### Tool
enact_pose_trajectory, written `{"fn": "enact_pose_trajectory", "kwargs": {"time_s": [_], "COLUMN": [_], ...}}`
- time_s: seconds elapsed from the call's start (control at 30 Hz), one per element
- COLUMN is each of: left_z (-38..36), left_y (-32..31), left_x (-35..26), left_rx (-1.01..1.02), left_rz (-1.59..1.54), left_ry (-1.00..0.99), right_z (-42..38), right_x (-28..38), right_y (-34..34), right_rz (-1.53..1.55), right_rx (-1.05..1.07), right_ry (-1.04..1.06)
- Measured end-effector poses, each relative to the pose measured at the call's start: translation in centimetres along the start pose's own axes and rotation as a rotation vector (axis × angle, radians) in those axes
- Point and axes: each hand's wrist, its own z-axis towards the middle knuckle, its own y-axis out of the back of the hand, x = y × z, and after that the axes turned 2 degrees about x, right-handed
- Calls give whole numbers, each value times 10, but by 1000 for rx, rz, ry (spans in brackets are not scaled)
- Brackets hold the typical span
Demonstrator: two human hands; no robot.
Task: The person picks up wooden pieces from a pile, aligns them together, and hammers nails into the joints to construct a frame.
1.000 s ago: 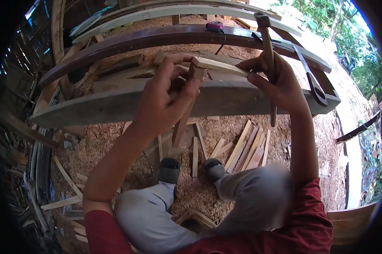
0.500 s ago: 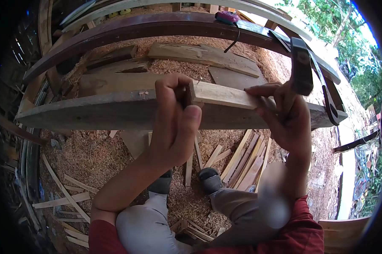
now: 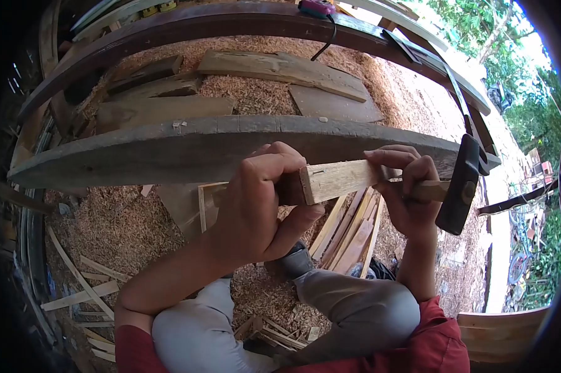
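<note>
While the left hand [image 3: 255,202] and right hand [image 3: 411,193] pinch the pale strip [image 3: 339,179] by its ends, nearside of the grey plank [image 3: 187,146], the right-held hammer [image 3: 460,189] is best angled clear.

shaving-strewn floor [image 3: 137,217], sunlit green foliage [image 3: 529,112] at right, dark, perhaps slatted wall [image 3: 16,78] at left

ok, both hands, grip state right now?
Left hand: closed, holding one end of the pale wood piece.
Right hand: closed, holding the hammer by its handle, fingers also at the wood's other end.
</note>
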Motion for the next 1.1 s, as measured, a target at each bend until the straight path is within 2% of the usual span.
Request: {"fn": "enact_pose_trajectory", "kwargs": {"time_s": [0.17, 0.23, 0.33, 0.53, 0.63, 0.87, 0.97, 1.07, 1.1], "left_z": [-7, -14, -18, -22, -24, -29, -32, -34, -35], "left_y": [3, 6, 9, 9, 9, 16, 13, 14, 17], "left_x": [9, 3, 2, 10, 9, 6, 12, 9, 7], "left_rx": [-25, 52, 42, -63, -96, -62, -103, -112, -74], "left_rz": [-11, -74, -57, 49, -31, -62, 115, 90, 63], "left_ry": [-49, 88, 119, 33, 57, 117, 16, 60, 82], "right_z": [4, 6, 7, 12, 13, 13, 14, 12, 14], "right_x": [5, 7, 4, 7, 9, 12, 9, 9, 16], "right_y": [-8, -10, -14, -18, -21, -25, -27, -27, -28], "right_rz": [-51, -129, -122, -133, -150, -136, -161, -111, -143], "right_rx": [2, 13, 5, 19, 21, 34, 30, 26, 54], "right_ry": [-31, -38, -16, 3, 5, -48, 22, 33, -29]}}
